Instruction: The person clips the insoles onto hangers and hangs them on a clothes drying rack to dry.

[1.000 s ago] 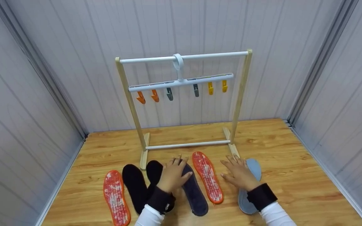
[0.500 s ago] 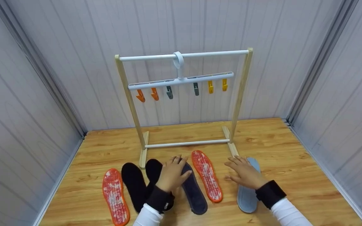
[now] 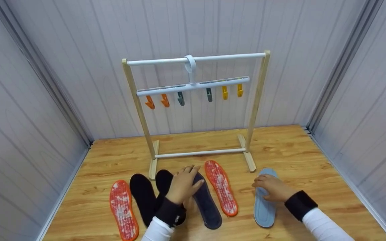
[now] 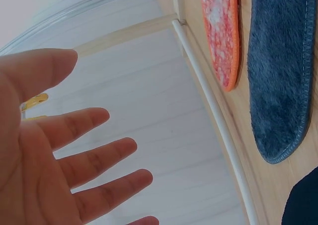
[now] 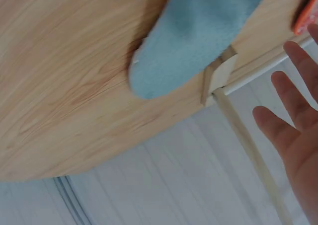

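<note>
The bench point(image 3: 317, 194) has a light brown wood-grain top with darker streaks. Toward its back stands a rack point(image 3: 258, 107), its two pale wooden feet point(image 3: 250, 162) resting on the surface. Nearer the front lies a loose row of insoles. Leftmost is a red-and-white insole point(image 3: 122, 207) edged in orange, then a black insole point(image 3: 142, 197) with another black insole point(image 3: 163, 180) close against it, partly hidden. A dark blue insole point(image 3: 209, 209) follows, slanting beside a second red-and-white insole point(image 3: 222, 190). Well apart at the right lies a light blue insole point(image 3: 264, 216).
</note>
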Action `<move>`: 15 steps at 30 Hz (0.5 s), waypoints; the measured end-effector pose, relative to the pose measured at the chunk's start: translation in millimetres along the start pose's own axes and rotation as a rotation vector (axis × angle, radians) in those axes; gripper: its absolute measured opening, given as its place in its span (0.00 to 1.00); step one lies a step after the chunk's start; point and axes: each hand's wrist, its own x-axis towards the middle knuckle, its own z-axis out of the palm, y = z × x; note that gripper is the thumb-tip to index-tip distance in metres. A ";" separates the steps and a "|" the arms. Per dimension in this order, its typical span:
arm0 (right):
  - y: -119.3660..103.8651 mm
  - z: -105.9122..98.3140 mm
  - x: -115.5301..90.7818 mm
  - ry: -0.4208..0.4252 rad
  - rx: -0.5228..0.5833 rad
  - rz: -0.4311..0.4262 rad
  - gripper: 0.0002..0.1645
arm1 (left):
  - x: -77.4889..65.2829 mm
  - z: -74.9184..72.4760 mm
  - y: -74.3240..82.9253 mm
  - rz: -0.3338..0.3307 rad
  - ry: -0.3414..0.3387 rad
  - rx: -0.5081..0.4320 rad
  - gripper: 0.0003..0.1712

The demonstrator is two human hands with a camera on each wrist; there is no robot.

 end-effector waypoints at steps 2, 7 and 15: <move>3.3 -0.9 -4.8 -0.032 0.007 0.000 0.29 | 0.1 0.9 -0.4 0.012 0.008 0.001 0.29; 7.4 0.2 -12.6 -0.104 0.001 -0.013 0.36 | -0.5 1.1 -0.9 0.031 0.016 -0.006 0.28; 6.0 4.5 -12.4 -0.128 -0.041 -0.089 0.38 | 2.1 2.9 0.3 0.019 0.003 -0.024 0.29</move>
